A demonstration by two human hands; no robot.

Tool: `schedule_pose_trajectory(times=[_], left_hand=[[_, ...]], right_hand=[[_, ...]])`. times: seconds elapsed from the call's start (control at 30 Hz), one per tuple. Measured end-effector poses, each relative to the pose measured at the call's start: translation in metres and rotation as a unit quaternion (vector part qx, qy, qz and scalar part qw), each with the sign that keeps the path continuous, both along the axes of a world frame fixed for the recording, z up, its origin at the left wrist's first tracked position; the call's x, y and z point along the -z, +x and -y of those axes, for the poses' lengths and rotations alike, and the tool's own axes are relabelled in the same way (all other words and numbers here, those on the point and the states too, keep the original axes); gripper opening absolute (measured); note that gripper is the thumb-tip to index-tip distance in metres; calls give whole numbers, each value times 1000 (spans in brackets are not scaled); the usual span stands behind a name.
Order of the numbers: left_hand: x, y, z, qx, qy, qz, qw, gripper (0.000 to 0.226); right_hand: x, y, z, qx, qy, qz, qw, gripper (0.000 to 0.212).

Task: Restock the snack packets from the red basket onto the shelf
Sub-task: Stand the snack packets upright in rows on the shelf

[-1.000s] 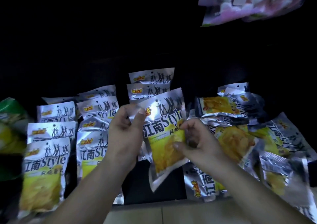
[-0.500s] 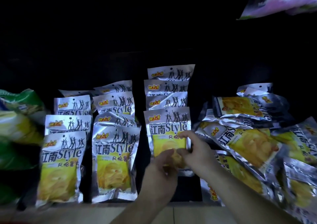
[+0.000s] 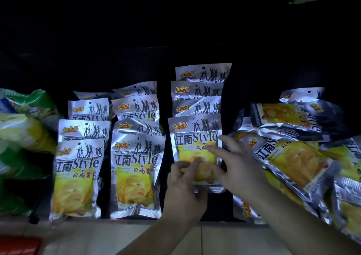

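A: Status on front packet?
B: Standing at the front of the third row on the shelf, face out, matching the rows beside it. Left hand pinches its bottom edge, likely to seat it upright.
A: Right hand?
B: Flat, fingers straight against the packet's right side, probably squaring it. Loose pile lies just right, unsorted; red basket corner shows lower left.

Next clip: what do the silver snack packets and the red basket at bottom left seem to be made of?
Snack packet, like its neighbours: likely metallised plastic film, glossy silver; it shows creases, sharp glints and crimped sealed edges. Red basket: probably moulded plastic, matte red, but only a blurred corner is in view, so uncertain.
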State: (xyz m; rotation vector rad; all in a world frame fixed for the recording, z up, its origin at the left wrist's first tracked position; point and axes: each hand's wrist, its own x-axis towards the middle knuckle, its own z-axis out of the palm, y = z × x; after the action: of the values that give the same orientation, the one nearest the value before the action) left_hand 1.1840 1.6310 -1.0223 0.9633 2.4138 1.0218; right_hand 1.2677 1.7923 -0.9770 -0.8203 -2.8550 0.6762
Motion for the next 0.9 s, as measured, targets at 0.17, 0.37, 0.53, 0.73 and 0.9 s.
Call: schedule_pose_trajectory(times=[0.17,0.37,0.53,0.73,0.9], left_hand=[[7,-6,1,13,-36,4,999,76],[7,-5,9,-24,-15,-42,999,68],[5,-3,12,-3,-35,-91,995,67],[10,1,18,7,-41,-44,998,64],[-5,-4,15,31,67,-116,991,47]], right_hand=[[8,1,5,-16,-19,83,996,70],[8,6,7,-22,-52,31,998,66],[10,4,10,-22,-79,45,996,75],[20,2,12,-21,-75,38,996,72],[5,7,4,0,-66,-8,998,58]])
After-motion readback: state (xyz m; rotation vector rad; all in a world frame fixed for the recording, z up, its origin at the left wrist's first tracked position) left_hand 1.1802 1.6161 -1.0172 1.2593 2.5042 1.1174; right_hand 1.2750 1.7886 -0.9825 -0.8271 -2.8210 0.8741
